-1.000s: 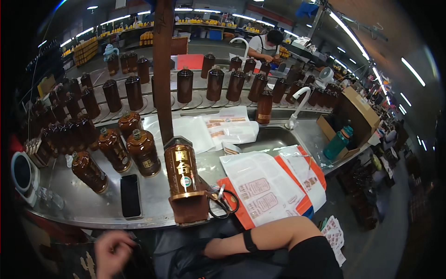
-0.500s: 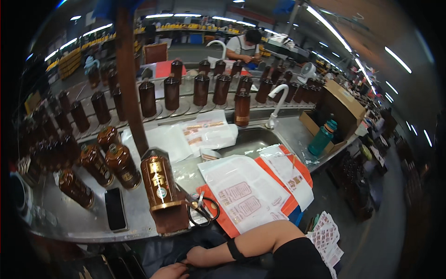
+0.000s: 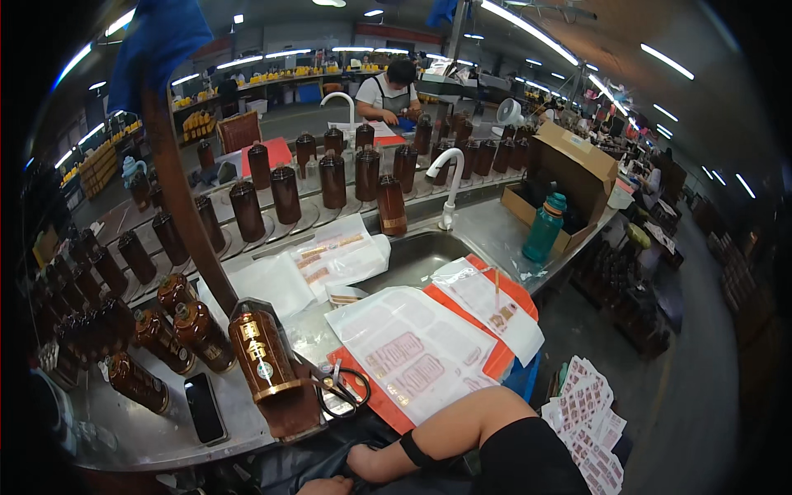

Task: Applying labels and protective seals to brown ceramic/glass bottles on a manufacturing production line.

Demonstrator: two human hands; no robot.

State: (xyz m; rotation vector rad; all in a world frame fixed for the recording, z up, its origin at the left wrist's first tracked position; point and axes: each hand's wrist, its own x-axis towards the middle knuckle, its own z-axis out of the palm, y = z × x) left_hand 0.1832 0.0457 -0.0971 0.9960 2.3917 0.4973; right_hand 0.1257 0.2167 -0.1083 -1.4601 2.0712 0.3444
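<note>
My right hand (image 3: 367, 463) lies low over my lap, against dark cloth; a black band crosses its forearm. Beside it, at the lower edge, only part of my left hand (image 3: 326, 486) shows. The fingers of both hands are mostly hidden, so whether they hold anything cannot be made out. Closest on the table is a brown bottle with gold lettering (image 3: 262, 351), tilted on a dark brown support (image 3: 290, 415) at the front edge. Black-handled scissors (image 3: 345, 391) lie against its right side. Printed label sheets (image 3: 404, 342) rest on an orange-red sheet (image 3: 399, 417) further right.
A phone (image 3: 205, 407) and several brown bottles (image 3: 202, 337) occupy the left. Rows of dark bottles (image 3: 285, 195) line the back. A sink (image 3: 425, 257) with a white tap (image 3: 448, 190), a teal flask (image 3: 544, 229) and a cardboard box (image 3: 573, 169) are beyond. Another person (image 3: 388, 95) works opposite.
My view has swung to the right and up, so the table and bottles sit further left in the picture. Both hands stay low at my lap, the left partly leaving the picture.
</note>
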